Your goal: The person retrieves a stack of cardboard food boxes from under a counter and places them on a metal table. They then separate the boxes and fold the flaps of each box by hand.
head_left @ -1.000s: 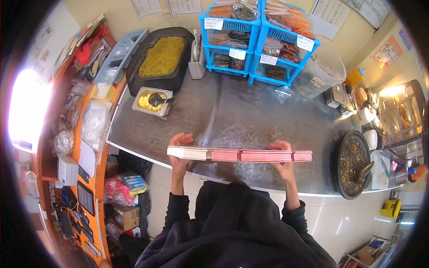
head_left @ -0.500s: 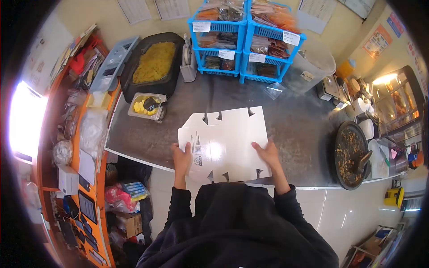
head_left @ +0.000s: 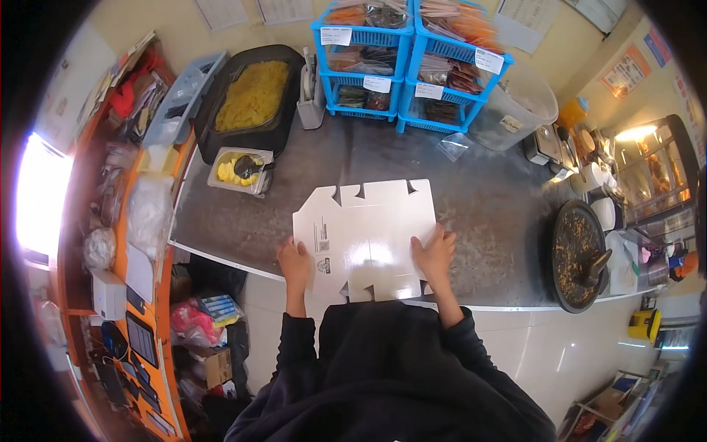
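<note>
Left hand [head_left: 294,264]: holds the left side of the board, with the thumb up near the edge. I cannot tell how far the fingers go under.
Right hand [head_left: 434,258]: holds the right side, with the thumb at the edge. It does not look like a tight fist.
White board: shiny, flat white cardboard [head_left: 368,228] with cut notches and small black print, between the two hands. It is at the near side of the dark gray metal table [head_left: 486,214], close to the person's black top [head_left: 390,353]. I cannot tell if it is one sheet or many.
Near edge: the board could slip off the table here if both hands let go or it gets pulled back too far.
Notches: the thin bits by the cuts could bend or rip if the hands push in hard or the board bumps the black top.
Shiny top: it may be slick, so a loose hold on one side could let it tip or slide.
Food tub: the clear plastic tub with yellow food [head_left: 239,171] sits beyond the left hand. A big swing that way could bump it and make a mess.
</note>
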The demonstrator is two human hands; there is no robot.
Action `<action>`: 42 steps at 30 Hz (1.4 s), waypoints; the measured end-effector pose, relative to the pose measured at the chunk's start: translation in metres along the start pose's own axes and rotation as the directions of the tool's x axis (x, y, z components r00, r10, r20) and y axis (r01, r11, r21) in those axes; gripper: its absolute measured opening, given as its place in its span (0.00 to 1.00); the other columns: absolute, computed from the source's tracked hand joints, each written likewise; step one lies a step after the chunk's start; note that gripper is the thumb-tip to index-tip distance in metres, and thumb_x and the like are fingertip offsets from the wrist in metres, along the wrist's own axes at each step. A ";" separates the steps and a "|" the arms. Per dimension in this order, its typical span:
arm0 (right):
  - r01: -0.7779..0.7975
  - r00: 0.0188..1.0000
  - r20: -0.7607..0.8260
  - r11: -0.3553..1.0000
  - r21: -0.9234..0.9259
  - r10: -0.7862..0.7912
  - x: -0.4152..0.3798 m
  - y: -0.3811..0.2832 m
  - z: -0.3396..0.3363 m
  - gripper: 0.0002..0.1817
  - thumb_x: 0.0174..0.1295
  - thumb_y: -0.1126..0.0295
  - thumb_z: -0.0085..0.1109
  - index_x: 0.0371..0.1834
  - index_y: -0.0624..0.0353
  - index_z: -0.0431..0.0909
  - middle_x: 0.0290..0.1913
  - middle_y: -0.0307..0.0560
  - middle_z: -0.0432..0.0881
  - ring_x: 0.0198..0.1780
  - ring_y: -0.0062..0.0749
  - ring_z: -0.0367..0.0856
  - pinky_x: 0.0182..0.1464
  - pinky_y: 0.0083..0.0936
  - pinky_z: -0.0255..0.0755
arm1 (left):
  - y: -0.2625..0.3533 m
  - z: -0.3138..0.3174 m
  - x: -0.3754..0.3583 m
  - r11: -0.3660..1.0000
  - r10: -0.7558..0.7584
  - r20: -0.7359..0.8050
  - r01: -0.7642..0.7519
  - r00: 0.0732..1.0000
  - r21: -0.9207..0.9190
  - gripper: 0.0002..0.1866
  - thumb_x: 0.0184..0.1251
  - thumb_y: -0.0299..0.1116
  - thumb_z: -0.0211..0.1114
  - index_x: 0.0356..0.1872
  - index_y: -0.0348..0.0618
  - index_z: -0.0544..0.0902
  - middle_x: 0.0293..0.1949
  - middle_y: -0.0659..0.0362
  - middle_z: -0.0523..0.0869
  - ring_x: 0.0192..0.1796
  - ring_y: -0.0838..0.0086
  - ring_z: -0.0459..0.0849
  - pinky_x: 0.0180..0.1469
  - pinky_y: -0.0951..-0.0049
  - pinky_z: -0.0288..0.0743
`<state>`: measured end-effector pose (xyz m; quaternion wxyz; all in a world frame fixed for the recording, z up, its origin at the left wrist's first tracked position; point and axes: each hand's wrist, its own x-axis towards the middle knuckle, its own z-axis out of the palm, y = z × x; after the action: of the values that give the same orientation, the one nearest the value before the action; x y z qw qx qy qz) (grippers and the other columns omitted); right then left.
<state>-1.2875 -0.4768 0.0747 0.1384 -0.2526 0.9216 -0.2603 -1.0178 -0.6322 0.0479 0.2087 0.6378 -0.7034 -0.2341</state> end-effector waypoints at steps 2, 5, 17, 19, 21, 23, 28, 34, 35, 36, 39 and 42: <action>-0.046 0.999 -0.024 0.997 -0.065 0.044 -0.002 -0.004 0.002 0.41 0.51 0.57 0.72 0.66 0.58 0.64 0.60 0.61 0.63 0.60 0.65 0.64 0.57 0.63 0.62 | -0.004 0.002 0.000 1.000 -0.002 -0.018 0.001 1.000 -0.031 0.17 0.66 0.28 0.61 0.53 0.31 0.81 0.45 0.39 0.85 0.54 0.46 0.78 0.59 0.54 0.71; -0.088 0.996 0.014 0.989 -0.122 0.091 0.002 -0.005 0.000 0.41 0.50 0.57 0.72 0.67 0.56 0.63 0.61 0.60 0.62 0.62 0.64 0.63 0.57 0.64 0.61 | -0.003 0.000 0.000 0.998 -0.023 0.008 0.023 1.000 -0.067 0.17 0.65 0.27 0.60 0.53 0.31 0.81 0.45 0.39 0.84 0.54 0.46 0.78 0.58 0.55 0.72; -0.084 0.996 0.001 0.996 -0.019 0.084 0.009 -0.007 -0.001 0.39 0.48 0.63 0.71 0.63 0.59 0.61 0.59 0.58 0.63 0.63 0.59 0.64 0.57 0.60 0.65 | 0.001 -0.005 0.001 0.992 -0.120 0.069 0.122 0.990 -0.028 0.21 0.63 0.29 0.61 0.57 0.35 0.80 0.50 0.40 0.79 0.52 0.47 0.82 0.56 0.56 0.75; -0.069 0.997 -0.019 0.997 -0.028 0.069 0.008 -0.008 -0.001 0.39 0.48 0.63 0.71 0.62 0.59 0.62 0.59 0.58 0.63 0.63 0.59 0.64 0.57 0.58 0.66 | -0.002 -0.002 0.002 0.994 -0.107 0.063 0.107 0.992 -0.006 0.21 0.63 0.30 0.62 0.57 0.36 0.80 0.50 0.40 0.79 0.52 0.47 0.82 0.56 0.56 0.76; -0.040 0.998 -0.039 0.999 -0.019 0.039 0.008 -0.006 0.002 0.38 0.48 0.64 0.71 0.62 0.60 0.62 0.58 0.59 0.63 0.62 0.58 0.64 0.57 0.56 0.67 | -0.002 -0.002 0.001 0.996 -0.094 0.055 0.093 0.994 0.011 0.21 0.62 0.30 0.62 0.57 0.36 0.79 0.50 0.41 0.79 0.52 0.47 0.82 0.56 0.56 0.76; 0.005 0.998 -0.062 1.000 0.007 -0.004 0.008 -0.002 0.005 0.38 0.49 0.65 0.72 0.62 0.60 0.62 0.58 0.59 0.63 0.62 0.58 0.64 0.56 0.54 0.67 | -0.002 -0.001 0.001 0.996 -0.089 0.051 0.088 0.995 0.019 0.21 0.62 0.30 0.62 0.58 0.37 0.79 0.50 0.41 0.79 0.52 0.47 0.82 0.56 0.55 0.76; 0.018 0.998 -0.066 1.000 0.014 -0.017 0.008 -0.001 0.006 0.37 0.49 0.67 0.72 0.61 0.62 0.62 0.58 0.59 0.63 0.62 0.58 0.65 0.56 0.53 0.68 | 0.000 -0.002 0.001 0.995 -0.100 0.072 0.100 0.992 0.008 0.21 0.62 0.30 0.62 0.58 0.39 0.79 0.50 0.41 0.79 0.52 0.47 0.82 0.56 0.55 0.75; 0.157 0.980 -0.133 0.986 0.050 -0.149 0.011 0.004 0.004 0.36 0.48 0.68 0.71 0.60 0.66 0.63 0.54 0.60 0.67 0.59 0.56 0.67 0.57 0.49 0.68 | -0.004 -0.001 0.002 0.997 -0.054 0.092 0.049 0.994 0.056 0.22 0.61 0.30 0.62 0.58 0.38 0.79 0.50 0.40 0.80 0.53 0.47 0.81 0.56 0.54 0.75; 0.224 0.964 -0.161 0.972 0.076 -0.209 0.014 0.010 0.005 0.36 0.48 0.68 0.71 0.59 0.66 0.63 0.52 0.60 0.68 0.58 0.56 0.69 0.57 0.48 0.68 | 0.000 -0.003 0.000 0.996 -0.066 0.082 0.061 0.994 0.061 0.22 0.61 0.31 0.62 0.58 0.37 0.79 0.50 0.40 0.80 0.53 0.46 0.81 0.57 0.53 0.75; 0.213 0.973 -0.134 0.955 0.207 -0.188 0.020 0.015 0.006 0.34 0.48 0.69 0.70 0.58 0.67 0.64 0.50 0.59 0.69 0.56 0.54 0.70 0.56 0.46 0.68 | 0.005 -0.005 -0.002 0.995 -0.078 0.072 0.073 0.994 0.065 0.22 0.61 0.31 0.63 0.58 0.37 0.78 0.50 0.40 0.80 0.54 0.46 0.80 0.57 0.53 0.74; 0.218 0.976 -0.101 0.885 0.411 -0.193 0.029 0.019 0.004 0.29 0.50 0.70 0.69 0.54 0.68 0.68 0.45 0.57 0.71 0.52 0.50 0.73 0.55 0.40 0.68 | 0.003 0.000 -0.003 0.997 -0.059 0.017 0.058 0.998 0.056 0.23 0.63 0.33 0.64 0.58 0.35 0.78 0.50 0.40 0.80 0.56 0.46 0.79 0.59 0.54 0.72; 0.340 0.940 -0.162 0.852 0.398 -0.300 0.025 0.020 0.001 0.23 0.53 0.72 0.66 0.51 0.67 0.71 0.44 0.54 0.72 0.49 0.44 0.74 0.55 0.35 0.68 | -0.013 0.011 0.000 0.998 -0.034 -0.017 0.033 0.999 -0.058 0.24 0.64 0.39 0.66 0.58 0.36 0.77 0.51 0.41 0.79 0.56 0.47 0.78 0.61 0.54 0.70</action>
<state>-1.3157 -0.4762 0.0600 0.1006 -0.3542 0.7943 -0.4832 -1.0133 -0.6324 0.0314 0.2294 0.6452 -0.6838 -0.2522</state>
